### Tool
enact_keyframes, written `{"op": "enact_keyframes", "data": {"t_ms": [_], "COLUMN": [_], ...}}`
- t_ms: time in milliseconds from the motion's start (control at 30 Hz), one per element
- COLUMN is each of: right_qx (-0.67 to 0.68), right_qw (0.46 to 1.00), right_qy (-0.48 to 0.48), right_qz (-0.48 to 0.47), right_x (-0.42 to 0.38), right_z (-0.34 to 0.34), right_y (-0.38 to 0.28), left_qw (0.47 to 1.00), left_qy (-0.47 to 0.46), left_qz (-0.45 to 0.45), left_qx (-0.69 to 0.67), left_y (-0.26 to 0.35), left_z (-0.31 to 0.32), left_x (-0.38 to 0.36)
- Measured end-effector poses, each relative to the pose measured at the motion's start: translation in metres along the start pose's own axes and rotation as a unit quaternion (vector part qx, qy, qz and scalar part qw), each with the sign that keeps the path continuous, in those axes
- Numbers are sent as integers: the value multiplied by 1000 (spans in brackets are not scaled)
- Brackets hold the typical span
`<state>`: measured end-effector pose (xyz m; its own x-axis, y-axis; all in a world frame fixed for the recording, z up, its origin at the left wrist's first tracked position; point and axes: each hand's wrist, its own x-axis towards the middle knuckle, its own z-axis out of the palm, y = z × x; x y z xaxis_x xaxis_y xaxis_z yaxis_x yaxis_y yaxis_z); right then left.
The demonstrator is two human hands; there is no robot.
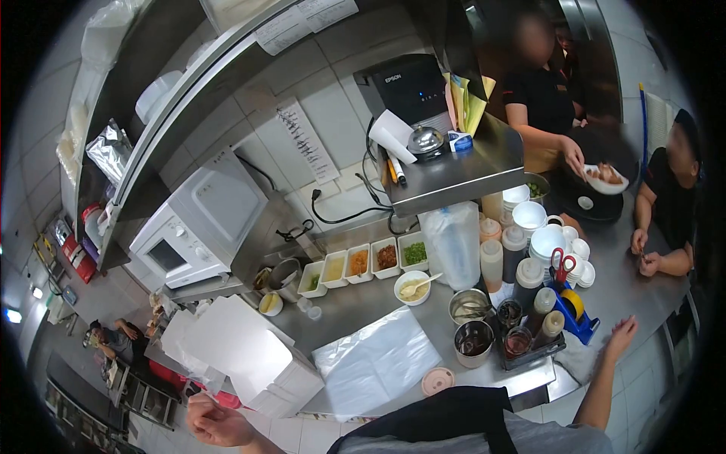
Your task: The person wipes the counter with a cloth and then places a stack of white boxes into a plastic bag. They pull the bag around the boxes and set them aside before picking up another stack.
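Observation:
My left hand (215, 424) hangs at the bottom left, below the counter edge, its fingers curled with nothing visible in them, next to a white cardboard box (253, 363). My right hand (622, 333) rests with fingers spread on the right end of the steel counter (628, 284), beside a blue holder (581, 324) with red-handled scissors (561, 265). Between my hands lie a white sheet (374, 363) and a pink lid (437, 380). Two metal cups (474, 344) stand just beyond the lid.
A row of white condiment trays (359, 263), a bowl with a spoon (412, 287), squeeze bottles (491, 261) and stacked white bowls (546, 242) fill the back. A microwave (200, 223) stands left, a printer (404, 87) on a shelf. Two people (541, 94) in black work beyond, one reaching for a bowl (605, 180).

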<state>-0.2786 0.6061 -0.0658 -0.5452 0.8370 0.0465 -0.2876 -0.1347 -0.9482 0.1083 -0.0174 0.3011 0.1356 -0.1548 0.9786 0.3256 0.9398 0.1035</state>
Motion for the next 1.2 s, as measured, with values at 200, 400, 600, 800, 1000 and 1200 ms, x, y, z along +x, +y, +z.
{"op": "enact_keyframes", "data": {"t_ms": [200, 400, 600, 800, 1000, 1200], "right_qx": [135, 177, 175, 156, 125, -117], "right_qw": [990, 967, 940, 942, 984, 978], "right_qy": [31, 118, 192, 197, 28, -45], "right_qz": [12, 142, 223, 224, 123, 166], "right_x": [18, 59, 53, 58, 80, 107], "right_z": [69, 67, 44, 37, 44, 65], "right_y": [-45, 6, 26, 33, 59, 47], "left_qw": [999, 999, 998, 999, 997, 997], "left_qy": [0, 10, -5, -16, -26, -40], "left_qz": [9, 7, 20, 15, 34, 15], "left_qx": [32, 42, 54, 36, 62, 60], "left_y": [2, 2, 3, 1, 6, 10], "left_z": [1, -6, -2, 2, 10, 34], "left_x": [-1, -1, -1, -3, 3, 4]}}
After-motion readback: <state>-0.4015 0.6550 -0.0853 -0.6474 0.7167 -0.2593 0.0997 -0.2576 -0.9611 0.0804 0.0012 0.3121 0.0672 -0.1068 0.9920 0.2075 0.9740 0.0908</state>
